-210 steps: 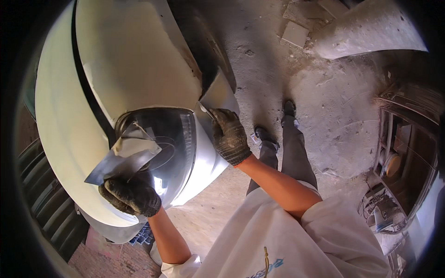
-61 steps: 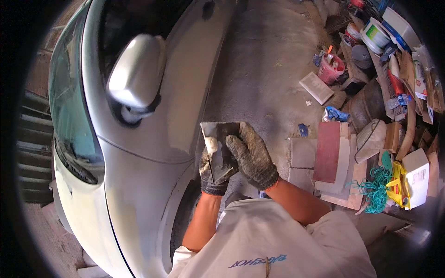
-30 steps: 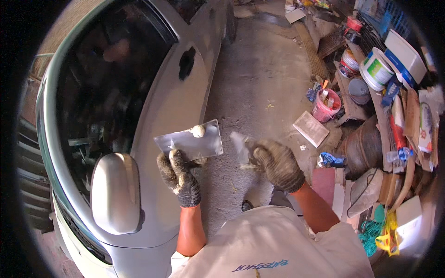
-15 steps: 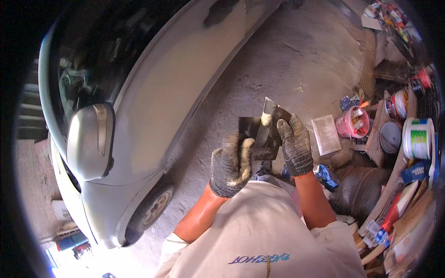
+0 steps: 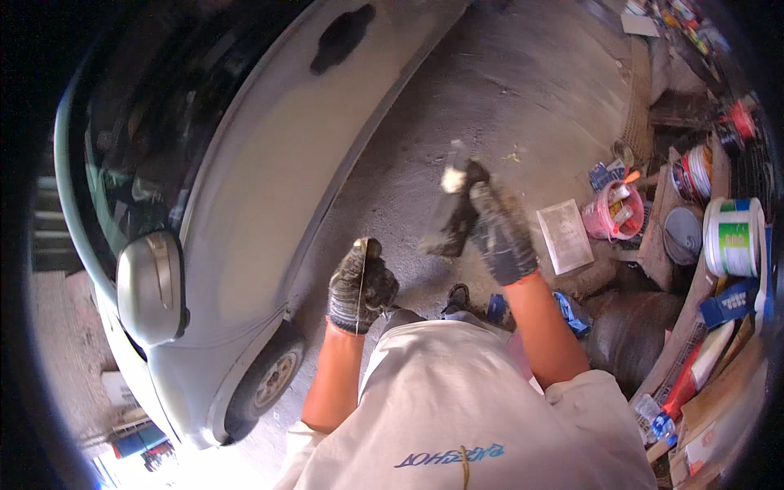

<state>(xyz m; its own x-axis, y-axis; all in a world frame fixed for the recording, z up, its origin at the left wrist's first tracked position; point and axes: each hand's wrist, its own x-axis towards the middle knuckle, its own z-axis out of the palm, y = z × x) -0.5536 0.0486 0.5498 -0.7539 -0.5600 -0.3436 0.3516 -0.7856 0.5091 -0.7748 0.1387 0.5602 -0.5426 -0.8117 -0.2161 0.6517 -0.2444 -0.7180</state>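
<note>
My left hand [image 5: 362, 290], in a dark, dusty work glove, is closed beside the car. A thin flat spreader [image 5: 364, 255] shows nearly edge-on in its fingers, so its face is hidden. Farther right, my right hand [image 5: 502, 233], gloved the same way and smeared by motion, grips a dark putty knife [image 5: 452, 214]. A lump of pale putty [image 5: 453, 180] clings near the blade's far end. The two hands are well apart above the floor. On my left stands the car door [image 5: 286, 155], with dull, pale patches and a dark patch [image 5: 343, 37] toward the far end.
The car's side mirror [image 5: 151, 286] juts out at left, above the front wheel [image 5: 269, 380]. To the right are a flat pale board [image 5: 565, 237], a pink bucket [image 5: 608, 214] with things inside, a white tub [image 5: 729, 241] and a rusty drum [image 5: 637, 331] among clutter.
My hands have drawn apart: the left moved left and turned its spreader edge-on, while the right moved slightly up and left with the putty knife. The view has shifted a little.
</note>
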